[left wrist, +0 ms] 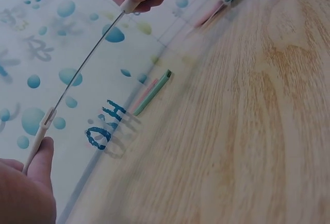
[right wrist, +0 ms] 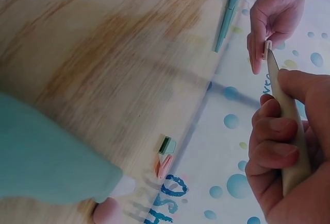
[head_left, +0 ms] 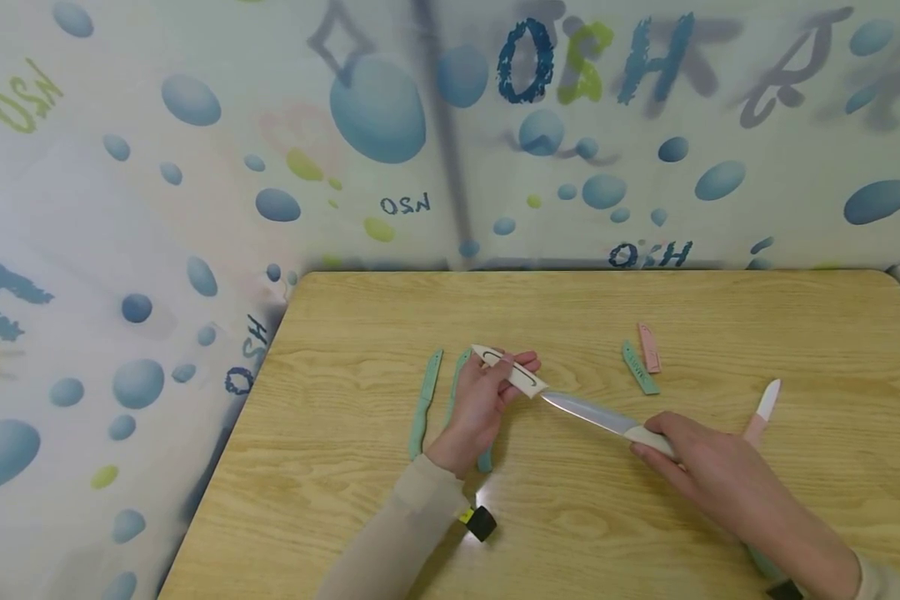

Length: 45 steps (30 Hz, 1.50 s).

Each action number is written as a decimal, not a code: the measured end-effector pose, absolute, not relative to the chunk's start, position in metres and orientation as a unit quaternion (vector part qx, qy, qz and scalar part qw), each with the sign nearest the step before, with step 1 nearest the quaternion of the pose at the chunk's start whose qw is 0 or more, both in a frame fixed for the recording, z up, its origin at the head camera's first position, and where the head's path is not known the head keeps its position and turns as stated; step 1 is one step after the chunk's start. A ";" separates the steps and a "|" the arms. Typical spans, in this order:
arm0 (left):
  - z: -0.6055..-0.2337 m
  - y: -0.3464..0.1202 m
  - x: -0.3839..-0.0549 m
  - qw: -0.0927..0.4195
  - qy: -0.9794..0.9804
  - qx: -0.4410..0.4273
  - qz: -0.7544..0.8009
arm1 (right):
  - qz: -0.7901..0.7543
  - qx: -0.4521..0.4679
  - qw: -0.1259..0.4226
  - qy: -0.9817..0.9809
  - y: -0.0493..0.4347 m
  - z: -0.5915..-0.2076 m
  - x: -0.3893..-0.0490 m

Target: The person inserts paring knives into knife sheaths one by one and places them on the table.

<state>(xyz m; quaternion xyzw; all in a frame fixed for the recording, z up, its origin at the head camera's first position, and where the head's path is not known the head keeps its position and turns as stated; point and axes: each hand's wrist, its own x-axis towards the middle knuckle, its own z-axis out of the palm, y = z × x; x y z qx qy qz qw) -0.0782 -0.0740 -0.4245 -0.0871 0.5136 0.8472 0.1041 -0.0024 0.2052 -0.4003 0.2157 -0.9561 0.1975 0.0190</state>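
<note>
My left hand (head_left: 480, 404) pinches a cream blade sheath (head_left: 525, 383) between thumb and fingers, its mouth facing right. A knife with a long metal blade (head_left: 588, 412) and cream handle (head_left: 656, 442) is gripped by my right hand (head_left: 727, 479). The blade points left, its tip at the sheath's mouth; most of the blade shows outside. In the left wrist view, blade and sheath (left wrist: 38, 141) lie nearly in line. Curled fingers (right wrist: 276, 128) wrap the handle in the right wrist view.
Left of my left hand lies a closed green knife (head_left: 426, 400); another green piece (head_left: 459, 367) is partly hidden behind that hand. A green sheath (head_left: 640, 368) and pink sheath (head_left: 648, 348) lie farther back. A white-bladed pink knife (head_left: 769, 400) lies beyond my right hand.
</note>
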 end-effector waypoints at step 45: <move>-0.430 -0.054 -0.069 0.072 0.496 -0.105 0.859 | 0.230 0.230 0.026 -0.945 0.193 -0.413 0.008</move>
